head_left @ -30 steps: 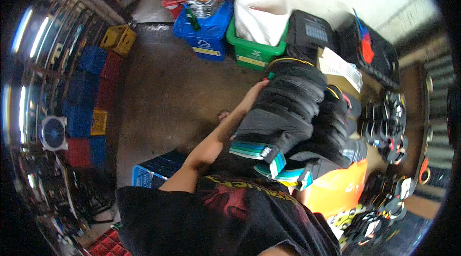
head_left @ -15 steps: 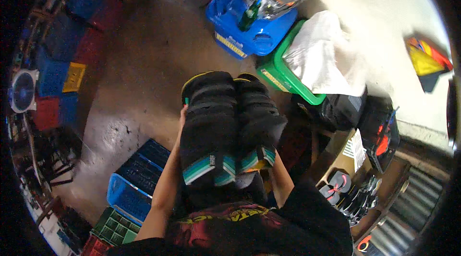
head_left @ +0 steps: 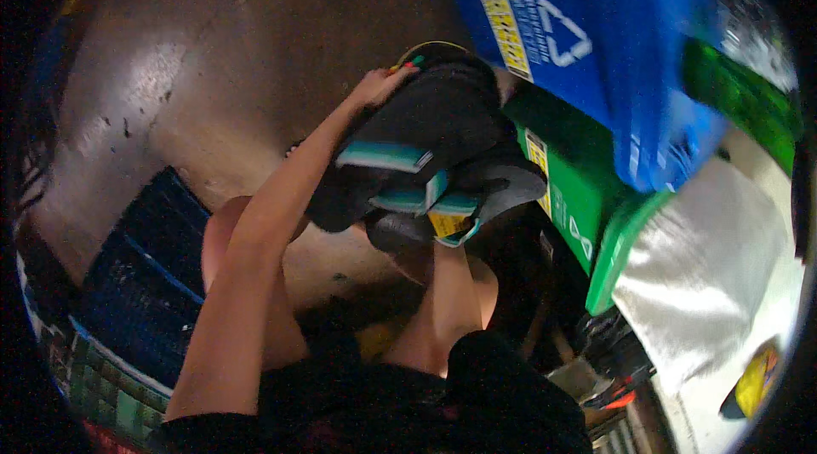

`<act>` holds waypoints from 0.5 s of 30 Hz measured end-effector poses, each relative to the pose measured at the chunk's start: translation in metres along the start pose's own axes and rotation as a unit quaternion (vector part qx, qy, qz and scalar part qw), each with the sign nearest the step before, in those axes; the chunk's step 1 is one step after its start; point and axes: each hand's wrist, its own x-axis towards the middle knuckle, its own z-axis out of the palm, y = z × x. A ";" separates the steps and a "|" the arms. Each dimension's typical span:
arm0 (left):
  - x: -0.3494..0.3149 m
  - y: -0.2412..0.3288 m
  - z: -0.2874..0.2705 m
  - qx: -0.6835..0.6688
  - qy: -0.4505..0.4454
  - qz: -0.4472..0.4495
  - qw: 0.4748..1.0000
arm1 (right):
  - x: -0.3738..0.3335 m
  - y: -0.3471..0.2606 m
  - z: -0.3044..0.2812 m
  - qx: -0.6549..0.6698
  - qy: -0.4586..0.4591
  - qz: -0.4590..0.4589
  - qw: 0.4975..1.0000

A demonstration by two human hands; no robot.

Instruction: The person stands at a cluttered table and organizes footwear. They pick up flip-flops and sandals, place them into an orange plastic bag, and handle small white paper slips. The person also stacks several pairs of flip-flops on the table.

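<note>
A bundle of black slippers (head_left: 438, 105) with teal-and-white striped straps is held in front of me, tilted with its far end to the right. My left hand (head_left: 376, 88) is closed round the far left edge, its fingertips next to small green and red details on the slippers. From below, my right hand (head_left: 448, 254) grips the near end; its fingers are mostly hidden beneath the soles. A yellow tag (head_left: 449, 224) shows by the straps there. Motion blurs the bundle, so I cannot tell the separate slippers apart.
At the far right stands a blue bin (head_left: 570, 37), with a green bin (head_left: 608, 241) nearer and a white sack (head_left: 706, 258) over it. Dark blue crates (head_left: 140, 258) and a green crate (head_left: 115, 386) sit on the floor at left. My bare knees are below the slippers.
The view has swung toward the bins, which now look closer. The slippers, upright side by side before, are now tilted and turned to the right, still in both hands.
</note>
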 end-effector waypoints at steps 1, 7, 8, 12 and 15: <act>0.034 -0.010 0.010 0.024 -0.031 -0.044 0.998 | 0.029 -0.007 0.002 0.023 0.012 -0.002 1.000; 0.155 -0.060 0.032 0.013 0.007 -0.094 0.996 | 0.157 -0.034 -0.008 0.110 0.077 -0.014 0.991; 0.158 -0.061 0.033 0.023 0.015 -0.116 0.993 | 0.170 -0.037 -0.012 0.125 0.086 -0.018 0.988; 0.140 -0.049 0.045 0.072 0.087 -0.134 0.985 | 0.194 -0.047 -0.033 0.166 0.103 -0.018 0.981; 0.123 -0.034 0.049 0.164 0.181 -0.096 0.965 | 0.187 -0.054 -0.052 0.183 0.099 -0.019 0.978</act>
